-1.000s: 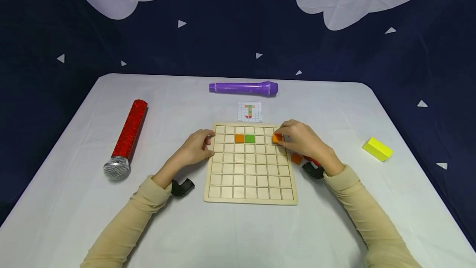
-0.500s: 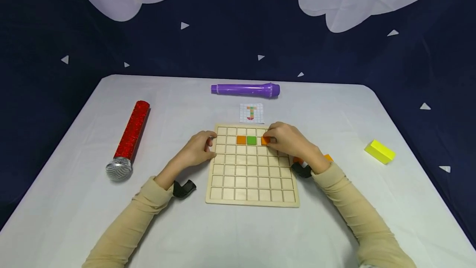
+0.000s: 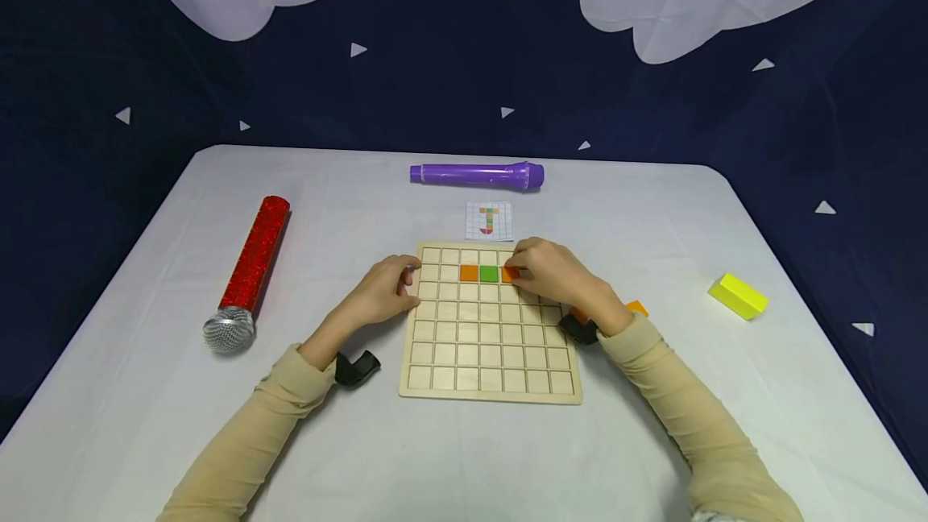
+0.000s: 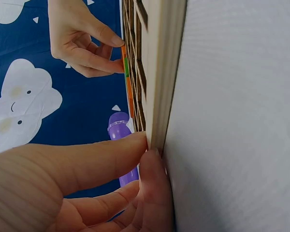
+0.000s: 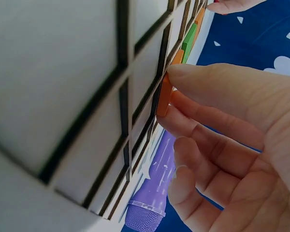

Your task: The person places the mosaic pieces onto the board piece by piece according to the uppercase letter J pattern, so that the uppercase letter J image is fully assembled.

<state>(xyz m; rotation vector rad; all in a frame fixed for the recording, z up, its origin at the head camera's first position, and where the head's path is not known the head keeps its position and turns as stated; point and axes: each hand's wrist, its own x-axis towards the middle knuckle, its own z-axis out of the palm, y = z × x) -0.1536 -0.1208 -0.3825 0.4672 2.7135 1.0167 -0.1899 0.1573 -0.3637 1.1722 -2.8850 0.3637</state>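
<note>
A wooden grid board [image 3: 478, 357] lies on the white table. In its second row from the far edge sit an orange square block [image 3: 469, 273] and a green square block [image 3: 489, 273], side by side. My right hand [image 3: 557, 272] pinches another orange block [image 5: 165, 96] between thumb and fingers, at the cell just right of the green one; whether it lies fully flat is unclear. At the board's left edge my left hand [image 3: 380, 290] holds the rim, thumb and index finger [image 4: 154, 176] against it in the left wrist view.
A small card [image 3: 489, 221] with a coloured J pattern lies beyond the board, before a purple microphone [image 3: 474, 176]. Left stands a red glitter microphone [image 3: 255, 264] lying down. A yellow block [image 3: 738, 296] is far right. Orange pieces [image 3: 636, 308] lie partly hidden by my right wrist.
My right hand has carried the orange block leftward from the board's right side to beside the green block. My left hand has stayed at the board's edge.
</note>
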